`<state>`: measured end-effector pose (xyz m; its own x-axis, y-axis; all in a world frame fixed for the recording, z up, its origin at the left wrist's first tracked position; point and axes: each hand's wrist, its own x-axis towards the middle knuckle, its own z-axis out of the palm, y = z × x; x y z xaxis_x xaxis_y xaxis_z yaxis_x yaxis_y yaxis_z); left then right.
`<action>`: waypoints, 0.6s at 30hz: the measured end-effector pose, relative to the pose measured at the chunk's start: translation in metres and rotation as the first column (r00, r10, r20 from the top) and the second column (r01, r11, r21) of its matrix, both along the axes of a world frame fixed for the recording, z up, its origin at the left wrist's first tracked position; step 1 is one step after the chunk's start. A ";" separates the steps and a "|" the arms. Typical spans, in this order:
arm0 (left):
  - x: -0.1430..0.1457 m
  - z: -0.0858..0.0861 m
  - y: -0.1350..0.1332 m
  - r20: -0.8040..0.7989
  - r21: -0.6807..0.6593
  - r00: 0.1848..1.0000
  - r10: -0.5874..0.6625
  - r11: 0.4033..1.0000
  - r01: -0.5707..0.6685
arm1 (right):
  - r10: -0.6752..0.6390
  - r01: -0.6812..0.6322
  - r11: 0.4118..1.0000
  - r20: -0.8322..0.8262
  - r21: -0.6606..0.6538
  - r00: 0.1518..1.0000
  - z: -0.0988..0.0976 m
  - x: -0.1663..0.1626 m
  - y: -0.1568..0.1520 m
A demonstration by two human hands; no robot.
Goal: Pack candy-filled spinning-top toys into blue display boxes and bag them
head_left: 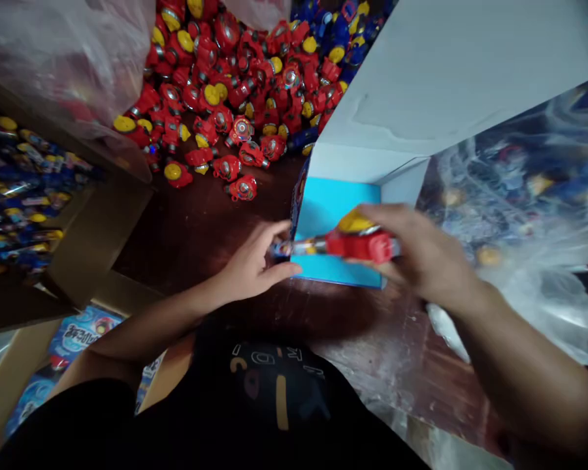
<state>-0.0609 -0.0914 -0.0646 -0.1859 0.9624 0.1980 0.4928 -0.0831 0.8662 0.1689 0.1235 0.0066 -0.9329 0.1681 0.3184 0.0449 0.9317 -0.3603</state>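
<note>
My right hand point(416, 251) grips a red and yellow plastic toy point(360, 245), blurred by motion, held over the open box. From the toy's left end a narrow, printed tube point(304, 247) points towards my left hand point(249, 264). The thumb and fingers of my left hand curl around the dark blue tip of that tube; the exact contact is blurred. Below both hands is the open carton box point(343, 196), light blue inside, with a tall white flap point(421, 72) standing up behind it.
A large heap of red and yellow toys point(225, 85) lies on the dark table point(186, 225), with blue ones point(336, 36) behind. At left, a cardboard box point(85, 238) holds many blue tubes point(19, 196). Clear plastic bags point(534, 215) lie at right; printed boxes point(83, 333) sit lower left.
</note>
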 end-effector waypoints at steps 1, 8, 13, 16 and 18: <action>0.010 -0.008 0.005 -0.165 0.125 0.984 0.065 0.991 -0.044 | -0.128 0.127 0.988 0.006 0.087 0.992 0.002 -0.001 0.010; 0.080 -0.066 0.035 -0.799 0.114 0.597 -0.064 0.960 0.255 | -0.510 0.397 0.845 0.312 0.359 0.802 0.002 -0.053 0.030; 0.093 -0.077 0.047 -0.777 0.125 0.628 -0.046 0.966 0.226 | -0.489 0.235 0.837 0.483 0.494 0.726 0.017 -0.095 0.021; 0.098 -0.074 0.047 -0.775 0.121 0.629 -0.063 0.962 0.245 | -0.439 0.184 0.856 0.489 0.484 0.754 0.006 -0.110 0.041; 0.091 -0.067 0.039 -0.774 0.155 0.631 -0.051 0.951 0.267 | -0.307 0.146 0.914 0.409 0.379 0.860 -0.007 -0.108 0.058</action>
